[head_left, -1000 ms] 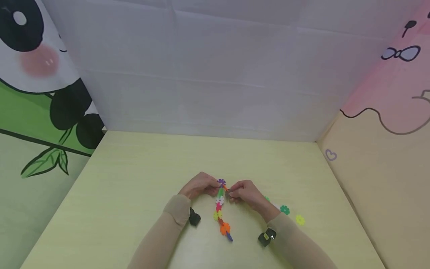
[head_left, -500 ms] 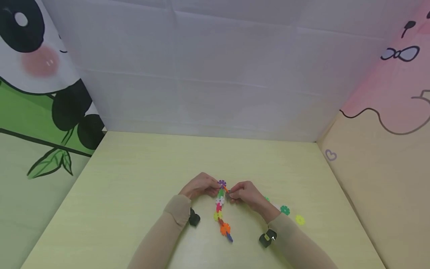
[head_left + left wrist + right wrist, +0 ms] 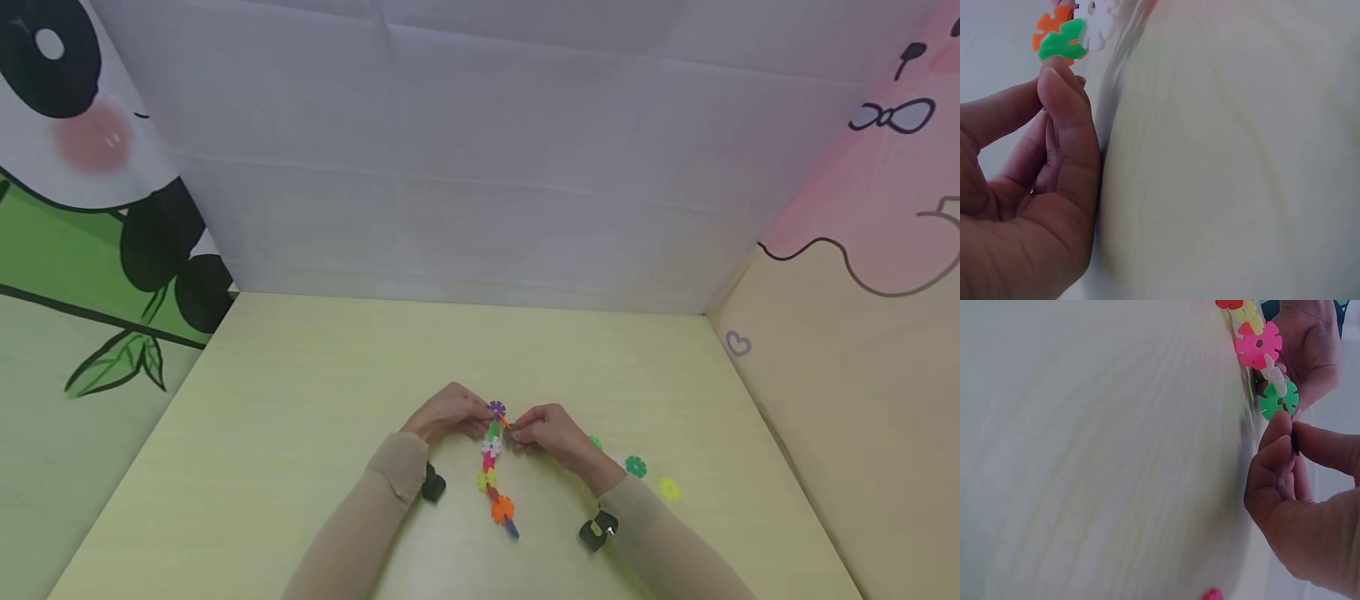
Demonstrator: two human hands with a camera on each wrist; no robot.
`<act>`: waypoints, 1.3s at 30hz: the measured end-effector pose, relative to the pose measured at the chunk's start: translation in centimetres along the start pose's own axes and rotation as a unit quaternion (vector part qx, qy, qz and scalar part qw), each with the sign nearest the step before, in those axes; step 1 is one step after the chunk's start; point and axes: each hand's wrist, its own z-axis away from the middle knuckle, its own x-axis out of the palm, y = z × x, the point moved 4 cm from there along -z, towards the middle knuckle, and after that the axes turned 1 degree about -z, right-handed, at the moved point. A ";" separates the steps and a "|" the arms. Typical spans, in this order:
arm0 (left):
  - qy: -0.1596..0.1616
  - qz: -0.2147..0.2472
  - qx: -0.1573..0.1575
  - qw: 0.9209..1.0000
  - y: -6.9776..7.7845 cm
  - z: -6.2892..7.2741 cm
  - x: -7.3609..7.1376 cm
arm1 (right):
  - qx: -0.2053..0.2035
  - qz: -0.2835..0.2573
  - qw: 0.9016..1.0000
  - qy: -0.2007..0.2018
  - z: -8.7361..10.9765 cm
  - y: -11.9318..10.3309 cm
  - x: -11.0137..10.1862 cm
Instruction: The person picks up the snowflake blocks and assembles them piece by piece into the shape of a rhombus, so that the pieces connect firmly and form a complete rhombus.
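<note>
A curved chain of notched plastic snowflake discs (image 3: 491, 448) lies between the two hands, in green, white, pink, yellow, brown, orange and blue. At its far end is a purple disc (image 3: 497, 408), where the left hand (image 3: 450, 412) pinches the chain with thumb and finger. The right hand (image 3: 553, 435) pinches an orange disc (image 3: 505, 422), seen edge-on and slanting against the purple end. In the left wrist view this orange disc (image 3: 1045, 26) shows behind a green disc (image 3: 1063, 41). The right fingertips partly hide it in the right wrist view, right below the green disc (image 3: 1279, 400).
Loose discs lie right of the right forearm: a green disc (image 3: 636, 466), a yellow disc (image 3: 670, 489) and another green one partly behind the wrist. A pale wood table (image 3: 337, 358) meets a grey cloth wall (image 3: 465, 208) at the back, with printed side panels.
Both hands stay almost in place at the far end of the chain. The orange disc keeps its slant between them, and the view shifts very slightly.
</note>
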 end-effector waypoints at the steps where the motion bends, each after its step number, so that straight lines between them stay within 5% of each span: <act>1: 0.001 -0.005 0.001 1.000 0.1 0.1 0.0 | -0.001 0.002 1.000 -0.002 0.0 0.0 0.0; 23: 0.009 -0.105 0.003 0.994 0.7 0.2 0.3 | -0.017 0.015 0.997 -0.069 0.2 -0.5 0.5; 32: -0.005 -0.093 0.007 0.996 0.1 0.1 0.0 | -0.012 -0.004 0.997 -0.076 0.5 -0.5 0.3; 39: -0.023 -0.094 0.007 0.995 0.3 1.3 -0.1 | -0.011 -0.010 0.997 -0.081 0.5 -0.3 0.2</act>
